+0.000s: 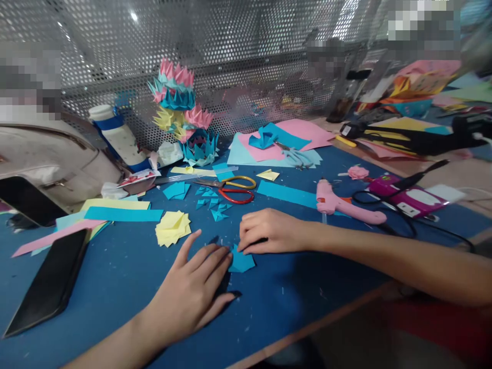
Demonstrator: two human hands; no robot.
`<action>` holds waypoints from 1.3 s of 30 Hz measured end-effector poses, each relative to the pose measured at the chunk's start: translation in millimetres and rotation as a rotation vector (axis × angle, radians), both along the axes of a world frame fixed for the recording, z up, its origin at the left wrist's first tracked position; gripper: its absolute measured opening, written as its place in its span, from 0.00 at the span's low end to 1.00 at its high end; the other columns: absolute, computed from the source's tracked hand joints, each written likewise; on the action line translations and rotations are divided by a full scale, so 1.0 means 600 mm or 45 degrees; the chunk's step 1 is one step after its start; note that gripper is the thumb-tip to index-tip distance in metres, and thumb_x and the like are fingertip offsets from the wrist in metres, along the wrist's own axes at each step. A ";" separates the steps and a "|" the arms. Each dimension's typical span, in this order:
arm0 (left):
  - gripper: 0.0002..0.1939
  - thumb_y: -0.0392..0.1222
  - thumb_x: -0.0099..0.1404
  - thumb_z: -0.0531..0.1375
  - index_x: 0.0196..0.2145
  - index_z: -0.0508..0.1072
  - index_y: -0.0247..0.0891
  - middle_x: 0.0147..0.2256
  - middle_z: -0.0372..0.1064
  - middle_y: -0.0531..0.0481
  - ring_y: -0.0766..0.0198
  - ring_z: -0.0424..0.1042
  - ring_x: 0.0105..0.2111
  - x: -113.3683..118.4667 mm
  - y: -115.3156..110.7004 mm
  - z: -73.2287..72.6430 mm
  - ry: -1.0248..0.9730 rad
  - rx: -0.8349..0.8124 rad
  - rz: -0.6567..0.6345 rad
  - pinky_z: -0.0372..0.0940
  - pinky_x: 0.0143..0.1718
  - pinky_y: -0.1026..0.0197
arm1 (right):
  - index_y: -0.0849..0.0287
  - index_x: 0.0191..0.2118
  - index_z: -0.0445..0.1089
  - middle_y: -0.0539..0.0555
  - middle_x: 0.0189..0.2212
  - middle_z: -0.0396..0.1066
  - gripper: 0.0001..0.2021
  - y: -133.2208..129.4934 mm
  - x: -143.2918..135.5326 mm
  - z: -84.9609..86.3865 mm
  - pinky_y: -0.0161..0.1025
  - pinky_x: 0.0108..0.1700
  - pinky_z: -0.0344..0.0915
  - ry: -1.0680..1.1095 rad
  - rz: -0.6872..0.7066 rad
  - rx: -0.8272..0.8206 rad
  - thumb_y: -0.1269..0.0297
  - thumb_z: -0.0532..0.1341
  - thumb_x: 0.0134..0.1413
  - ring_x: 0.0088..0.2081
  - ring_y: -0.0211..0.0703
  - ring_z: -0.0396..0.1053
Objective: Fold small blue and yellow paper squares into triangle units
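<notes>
A small blue piece of paper (242,260) lies partly folded on the blue table, between my two hands. My left hand (196,287) rests flat with its fingers stretched out, fingertips at the paper's left edge and thumb apart. On the far side, my right hand (267,231) has its fingers curled down, pinching the paper's upper edge. Just beyond lie small blue folded triangles (213,201), a stack of yellow folded papers (172,228) and scissors (234,189) with one yellow and one red handle.
Paper strips (123,213) and a black phone (49,279) lie at left. A pink glue gun (346,205) and a magenta power strip (407,197) with cables sit at right. Behind stand folded-paper flowers (200,147), a bottle (119,136) and a perforated metal panel (238,46).
</notes>
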State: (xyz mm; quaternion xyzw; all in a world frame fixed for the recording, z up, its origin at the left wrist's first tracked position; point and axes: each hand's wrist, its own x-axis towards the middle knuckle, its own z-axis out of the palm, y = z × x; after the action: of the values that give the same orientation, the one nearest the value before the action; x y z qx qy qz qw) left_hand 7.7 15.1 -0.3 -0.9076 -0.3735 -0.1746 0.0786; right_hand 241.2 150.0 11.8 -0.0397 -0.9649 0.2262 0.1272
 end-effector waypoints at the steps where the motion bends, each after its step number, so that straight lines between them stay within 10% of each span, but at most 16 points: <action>1: 0.23 0.51 0.77 0.49 0.58 0.70 0.33 0.55 0.72 0.45 0.54 0.68 0.56 0.001 0.000 -0.002 0.003 -0.021 0.010 0.30 0.70 0.44 | 0.58 0.42 0.78 0.53 0.36 0.75 0.09 0.001 0.002 -0.002 0.36 0.41 0.61 0.012 0.011 0.031 0.65 0.59 0.66 0.38 0.39 0.68; 18: 0.38 0.67 0.71 0.50 0.58 0.70 0.29 0.59 0.68 0.39 0.51 0.64 0.57 0.018 -0.012 -0.007 0.118 0.036 0.014 0.31 0.69 0.44 | 0.60 0.41 0.77 0.53 0.34 0.71 0.11 -0.002 0.005 -0.008 0.37 0.38 0.60 0.043 0.000 0.212 0.64 0.57 0.68 0.37 0.39 0.64; 39: 0.32 0.61 0.74 0.50 0.61 0.68 0.32 0.57 0.70 0.45 0.52 0.66 0.57 0.006 -0.008 -0.017 0.040 -0.022 -0.063 0.32 0.70 0.44 | 0.58 0.43 0.75 0.52 0.34 0.69 0.14 -0.006 0.005 -0.007 0.37 0.35 0.54 -0.006 -0.040 0.395 0.60 0.53 0.71 0.34 0.39 0.61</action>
State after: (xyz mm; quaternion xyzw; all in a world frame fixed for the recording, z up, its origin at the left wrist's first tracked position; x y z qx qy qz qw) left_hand 11.5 10.2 -10.5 -0.9198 -0.3513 -0.1592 0.0723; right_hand 244.4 146.2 7.5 -0.0353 -0.9878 0.0722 0.1333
